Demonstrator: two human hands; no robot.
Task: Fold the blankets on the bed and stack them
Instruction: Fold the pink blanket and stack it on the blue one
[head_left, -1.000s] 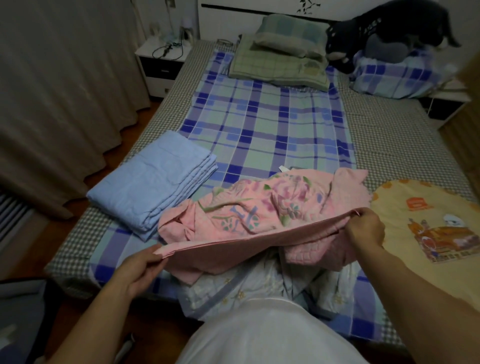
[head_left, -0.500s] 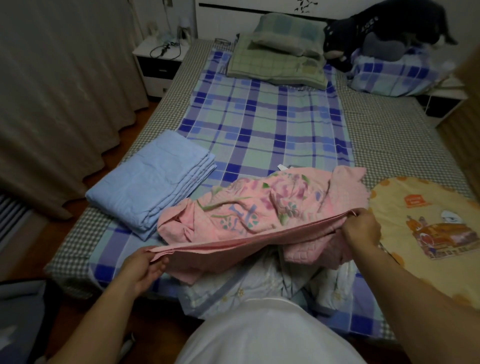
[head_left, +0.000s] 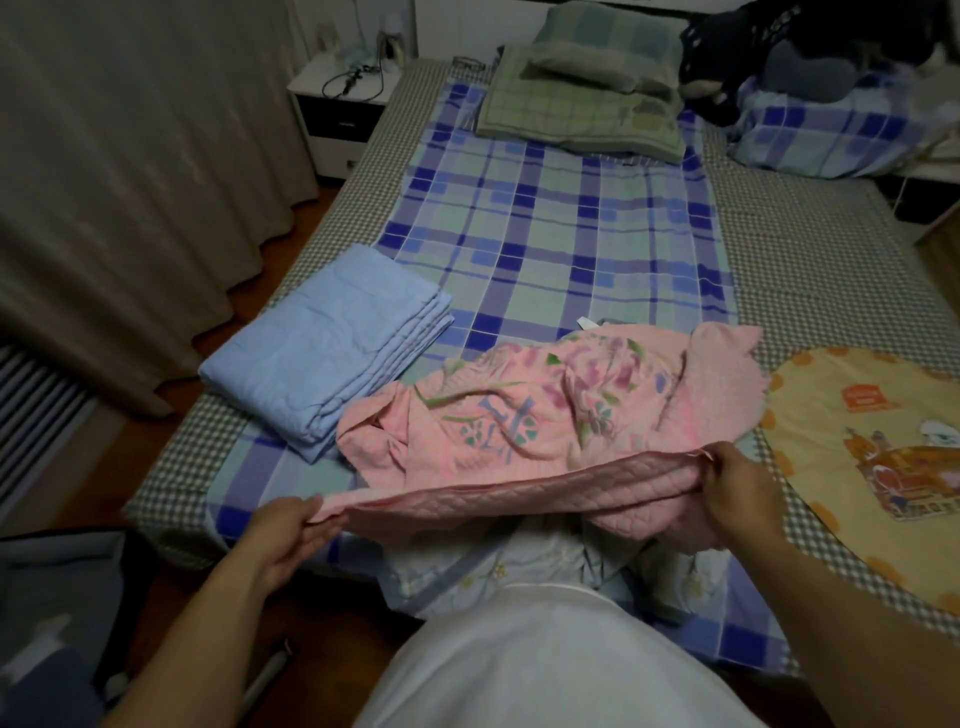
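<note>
At the foot of the bed (head_left: 810, 270), the left hand (head_left: 280, 540) and right hand (head_left: 737, 493) each pinch one edge of the pink blanket (head_left: 545, 415). That edge has been pulled straighter since a second ago. A folded blue blanket (head_left: 327, 353) lies beside it, so folding looks about to begin.
</note>
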